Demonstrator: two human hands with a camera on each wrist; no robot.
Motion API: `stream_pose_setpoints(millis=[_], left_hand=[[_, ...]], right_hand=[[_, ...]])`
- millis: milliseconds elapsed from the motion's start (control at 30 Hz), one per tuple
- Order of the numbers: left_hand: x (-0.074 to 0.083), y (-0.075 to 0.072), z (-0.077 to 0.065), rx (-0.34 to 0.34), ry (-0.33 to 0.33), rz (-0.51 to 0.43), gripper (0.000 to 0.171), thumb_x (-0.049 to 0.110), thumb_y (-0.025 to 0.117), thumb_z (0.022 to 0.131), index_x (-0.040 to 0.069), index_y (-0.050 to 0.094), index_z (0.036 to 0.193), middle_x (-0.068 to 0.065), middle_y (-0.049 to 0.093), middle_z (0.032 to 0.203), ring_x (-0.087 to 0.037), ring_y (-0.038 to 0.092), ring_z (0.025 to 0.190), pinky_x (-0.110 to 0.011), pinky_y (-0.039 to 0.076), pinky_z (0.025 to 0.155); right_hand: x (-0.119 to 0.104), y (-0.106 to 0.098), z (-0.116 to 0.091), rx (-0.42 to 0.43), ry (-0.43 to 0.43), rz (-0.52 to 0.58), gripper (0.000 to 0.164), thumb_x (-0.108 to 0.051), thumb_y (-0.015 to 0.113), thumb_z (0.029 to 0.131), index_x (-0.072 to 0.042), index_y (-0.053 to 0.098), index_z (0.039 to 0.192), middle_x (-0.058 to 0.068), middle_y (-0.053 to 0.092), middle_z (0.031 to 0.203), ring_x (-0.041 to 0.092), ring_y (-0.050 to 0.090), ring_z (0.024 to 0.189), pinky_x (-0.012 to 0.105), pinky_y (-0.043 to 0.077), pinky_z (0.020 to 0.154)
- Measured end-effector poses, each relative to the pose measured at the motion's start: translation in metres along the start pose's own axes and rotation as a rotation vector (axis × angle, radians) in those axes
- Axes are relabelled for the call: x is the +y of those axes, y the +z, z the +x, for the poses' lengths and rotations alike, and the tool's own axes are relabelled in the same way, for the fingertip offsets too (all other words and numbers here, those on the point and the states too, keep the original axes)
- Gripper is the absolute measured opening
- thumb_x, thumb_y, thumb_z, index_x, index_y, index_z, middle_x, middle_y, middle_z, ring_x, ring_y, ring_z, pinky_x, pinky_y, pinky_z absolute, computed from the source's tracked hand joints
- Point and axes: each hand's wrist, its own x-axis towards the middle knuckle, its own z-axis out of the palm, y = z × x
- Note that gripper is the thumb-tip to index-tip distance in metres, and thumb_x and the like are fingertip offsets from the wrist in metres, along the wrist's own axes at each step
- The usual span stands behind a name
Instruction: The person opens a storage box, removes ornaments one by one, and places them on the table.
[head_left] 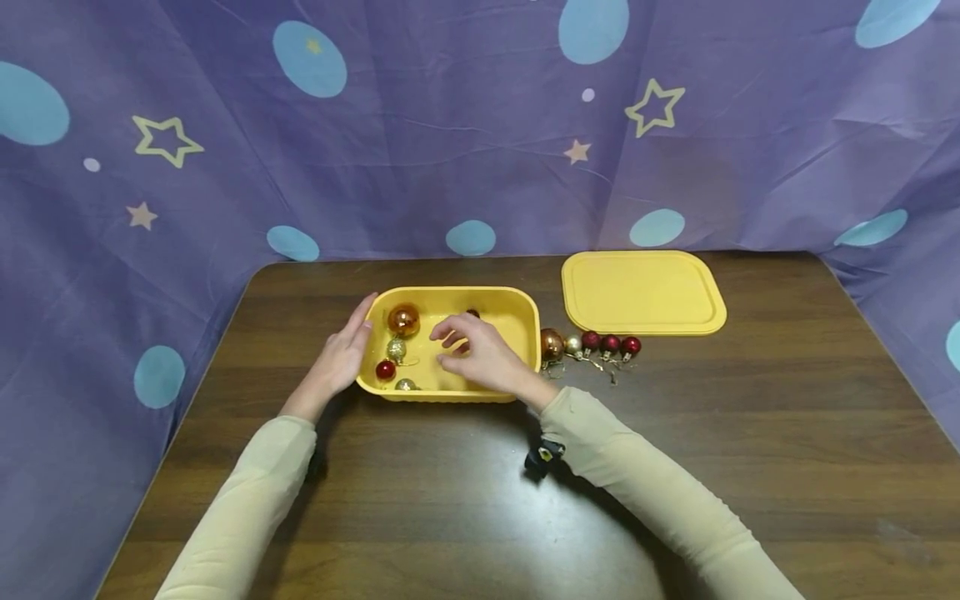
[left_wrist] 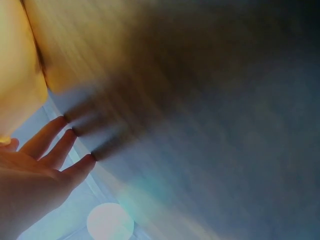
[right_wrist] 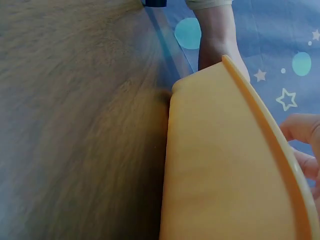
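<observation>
A yellow plastic tub (head_left: 420, 293) stands on the table, holding a large copper Christmas bauble (head_left: 403, 320), a gold glitter bauble (head_left: 396, 348), a red bauble (head_left: 386, 370) and another gold bauble (head_left: 406, 385). A dark bauble (head_left: 472, 312) shows partly behind the right hand. My left hand (head_left: 343, 357) rests against the tub's left end with extended fingers. Over the middle of the tub is my right hand (head_left: 483, 354), its fingers bent and apart from the thumb, with nothing visible between them. In the right wrist view the tub's wall (right_wrist: 225, 150) hides part of that hand.
Just right of the tub, a row of baubles lies on the table (head_left: 750, 433): a copper one (head_left: 552, 344), a gold one (head_left: 573, 345) and several dark red ones (head_left: 611, 347). A yellow lid (head_left: 643, 292) lies behind them. A patterned purple curtain (head_left: 465, 150) hangs at the back.
</observation>
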Motion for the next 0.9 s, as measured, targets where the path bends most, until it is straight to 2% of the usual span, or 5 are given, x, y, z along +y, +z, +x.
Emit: stream_pose_setpoints(millis=[133, 333, 600, 900], left_hand=[[0.000, 0.000, 0.000, 0.002, 0.000, -0.002, 0.052, 0.038, 0.016, 0.106, 0.033, 0.005, 0.156, -0.024, 0.022, 0.154, -0.055, 0.028, 0.131, -0.066, 0.019, 0.106], [-0.001, 0.000, 0.001, 0.013, 0.001, -0.025, 0.051, 0.038, 0.019, 0.106, 0.034, 0.007, 0.156, -0.023, 0.023, 0.154, -0.055, 0.028, 0.131, -0.067, 0.020, 0.105], [0.000, 0.003, 0.002, 0.016, -0.013, -0.044, 0.051, 0.040, 0.022, 0.106, 0.036, 0.011, 0.156, -0.021, 0.024, 0.154, -0.054, 0.029, 0.131, -0.066, 0.023, 0.104], [-0.002, 0.000, 0.002, 0.029, -0.016, -0.053, 0.051, 0.038, 0.024, 0.106, 0.035, 0.013, 0.156, -0.018, 0.023, 0.155, -0.054, 0.027, 0.132, -0.066, 0.022, 0.105]], right_hand=[[-0.001, 0.008, 0.011, -0.021, 0.021, -0.004, 0.028, 0.002, 0.069, 0.083, 0.006, 0.061, 0.110, 0.021, 0.061, 0.111, 0.030, 0.062, 0.096, 0.024, 0.050, 0.083], [-0.005, 0.015, 0.032, -0.039, 0.029, -0.078, 0.034, -0.001, 0.070, 0.083, 0.004, 0.061, 0.115, 0.019, 0.062, 0.115, 0.030, 0.062, 0.099, 0.026, 0.050, 0.084], [-0.004, 0.018, 0.058, -0.057, 0.068, -0.103, 0.039, -0.004, 0.071, 0.086, 0.004, 0.059, 0.122, 0.017, 0.063, 0.118, 0.031, 0.060, 0.106, 0.038, 0.048, 0.093], [0.002, 0.017, 0.070, -0.079, 0.153, -0.175, 0.053, -0.014, 0.073, 0.086, -0.003, 0.055, 0.134, 0.012, 0.056, 0.133, 0.025, 0.053, 0.118, 0.031, 0.040, 0.100]])
